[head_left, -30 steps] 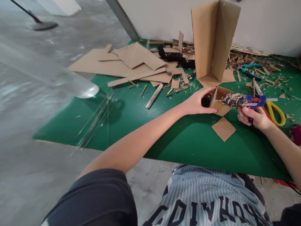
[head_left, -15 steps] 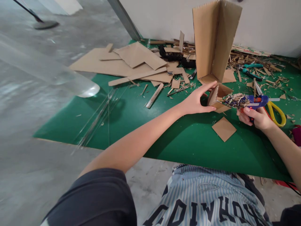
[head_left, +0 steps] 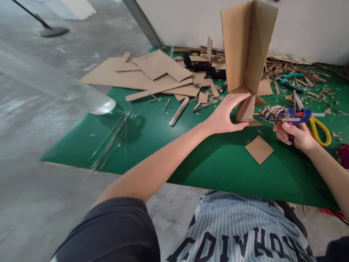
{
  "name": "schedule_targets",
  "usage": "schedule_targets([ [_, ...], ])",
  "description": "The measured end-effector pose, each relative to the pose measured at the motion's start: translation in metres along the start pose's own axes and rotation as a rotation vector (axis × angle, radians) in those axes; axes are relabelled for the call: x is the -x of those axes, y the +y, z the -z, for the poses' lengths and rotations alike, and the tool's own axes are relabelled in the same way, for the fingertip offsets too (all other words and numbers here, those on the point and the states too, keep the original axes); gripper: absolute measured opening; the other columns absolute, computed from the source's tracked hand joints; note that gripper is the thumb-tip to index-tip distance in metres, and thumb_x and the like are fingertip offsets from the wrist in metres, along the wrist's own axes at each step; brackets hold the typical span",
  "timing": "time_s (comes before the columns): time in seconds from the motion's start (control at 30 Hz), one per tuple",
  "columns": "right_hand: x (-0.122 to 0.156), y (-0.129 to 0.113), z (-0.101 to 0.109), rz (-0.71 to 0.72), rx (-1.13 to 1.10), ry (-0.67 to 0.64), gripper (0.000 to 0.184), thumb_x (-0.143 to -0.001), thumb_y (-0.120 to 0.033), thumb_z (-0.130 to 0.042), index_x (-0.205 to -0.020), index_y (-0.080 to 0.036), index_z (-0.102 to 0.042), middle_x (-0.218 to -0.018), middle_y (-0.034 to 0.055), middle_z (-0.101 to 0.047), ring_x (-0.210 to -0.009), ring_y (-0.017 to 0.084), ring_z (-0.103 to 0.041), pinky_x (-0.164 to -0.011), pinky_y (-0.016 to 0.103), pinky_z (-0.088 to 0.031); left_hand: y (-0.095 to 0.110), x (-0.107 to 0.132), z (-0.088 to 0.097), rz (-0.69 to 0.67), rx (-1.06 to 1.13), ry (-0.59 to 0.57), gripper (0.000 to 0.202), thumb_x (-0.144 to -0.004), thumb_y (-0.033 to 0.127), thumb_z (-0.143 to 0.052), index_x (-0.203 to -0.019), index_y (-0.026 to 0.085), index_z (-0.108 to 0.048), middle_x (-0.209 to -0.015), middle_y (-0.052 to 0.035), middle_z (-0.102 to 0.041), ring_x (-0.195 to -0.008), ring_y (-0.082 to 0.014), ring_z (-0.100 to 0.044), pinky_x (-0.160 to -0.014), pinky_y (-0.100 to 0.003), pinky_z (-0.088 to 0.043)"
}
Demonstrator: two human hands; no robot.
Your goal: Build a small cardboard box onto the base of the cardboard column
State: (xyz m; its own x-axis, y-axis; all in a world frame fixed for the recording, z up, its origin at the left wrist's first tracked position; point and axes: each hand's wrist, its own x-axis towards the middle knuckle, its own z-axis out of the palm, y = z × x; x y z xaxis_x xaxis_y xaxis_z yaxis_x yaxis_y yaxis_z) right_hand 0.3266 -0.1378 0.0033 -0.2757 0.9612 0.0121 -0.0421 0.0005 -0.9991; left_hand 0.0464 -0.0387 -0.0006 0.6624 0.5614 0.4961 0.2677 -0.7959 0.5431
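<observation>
A person's two bare hands work over a green table (head_left: 201,163), with a small cardboard box (head_left: 246,108) between them. The left hand (head_left: 222,115) grips the box from its left, fingers along its far side and thumb along its near side. The right hand (head_left: 294,135), to the right of the box, is closed around the handle of a blue glue gun (head_left: 298,115). Pale strands cling to the gun's front, and its nozzle is at the box's right edge; whether it touches is hard to tell. A cardboard square (head_left: 259,150) lies flat, nearer the person than the box. Behind the box stands a tall folded panel (head_left: 247,47). Yellow-handled scissors (head_left: 314,130) lie right of the box, teal pliers (head_left: 291,82) beyond it to the right, and cardboard sheets (head_left: 160,65) beyond it to the left.
</observation>
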Motion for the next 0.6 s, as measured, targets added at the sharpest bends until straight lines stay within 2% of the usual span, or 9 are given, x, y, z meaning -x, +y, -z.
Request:
schedule_targets([
  [0.3,0.0,-0.0028,-0.0008,0.006,0.04,0.015,0.04,-0.088,-0.056,-0.071,-0.082,-0.016,-0.068,-0.049,-0.0046,-0.045,-0.036,0.008,-0.039,-0.04,0.028,-0.022,-0.0035,0.0006,0.0006,0.02,0.021,0.033,0.084,-0.082,0.061,-0.072,-0.151,0.02,-0.044,-0.156,-0.0163,-0.051,-0.145,-0.0344,-0.049,-0.123,-0.05,-0.039],
  [0.6,0.0021,0.0,-0.0016,0.019,0.014,0.0,0.037,-0.091,-0.055,-0.068,-0.089,-0.018,-0.066,-0.052,-0.0053,-0.045,-0.038,0.008,-0.039,-0.043,0.029,-0.026,-0.0054,0.0009,-0.0025,0.094,0.119,0.019,0.093,-0.08,0.067,-0.073,-0.155,0.024,-0.039,-0.161,-0.0149,-0.046,-0.147,-0.036,-0.048,-0.118,-0.048,-0.047],
])
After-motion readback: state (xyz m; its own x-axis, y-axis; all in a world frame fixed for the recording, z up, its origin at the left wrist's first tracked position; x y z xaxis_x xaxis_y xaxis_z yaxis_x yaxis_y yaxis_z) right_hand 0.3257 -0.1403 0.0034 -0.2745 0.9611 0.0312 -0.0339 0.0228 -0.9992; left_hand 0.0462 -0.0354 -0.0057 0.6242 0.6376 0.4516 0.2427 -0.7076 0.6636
